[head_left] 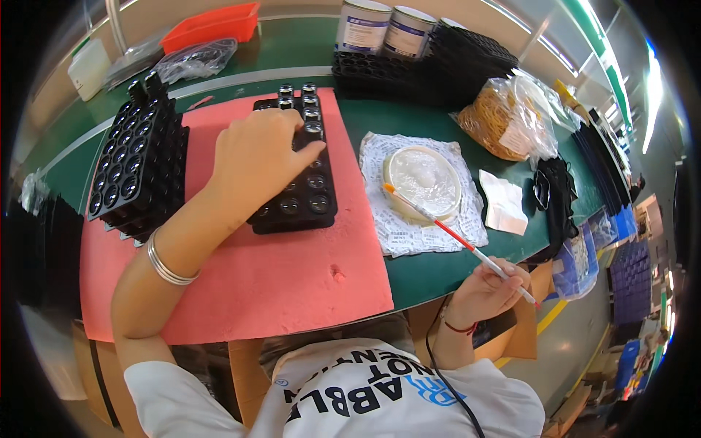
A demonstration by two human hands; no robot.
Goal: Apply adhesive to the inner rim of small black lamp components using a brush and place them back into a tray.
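Observation:
My left hand (259, 146) reaches over a black tray (310, 219) with rows of round pockets, on a pink mat (292, 285). Its fingers curl down into the tray and the thumb sticks out to the right; whatever they grip is hidden beneath the hand. Glossy dark round parts (311, 115) stand in the pockets at the tray's far end. My right hand (493, 286) holds a thin paintbrush (467, 244) with a red and white handle. The orange brush tip points left, over a round dish (423, 179) wrapped in clear plastic, lying on a printed cloth (380, 226).
Left of my forearm rises a stack of black trays (135, 150) filled with parts. Behind stand a red bin (210, 28), tins (363, 28) and more black trays (467, 55). On the right lie a bag of rubber bands (496, 120) and a white tissue (502, 203).

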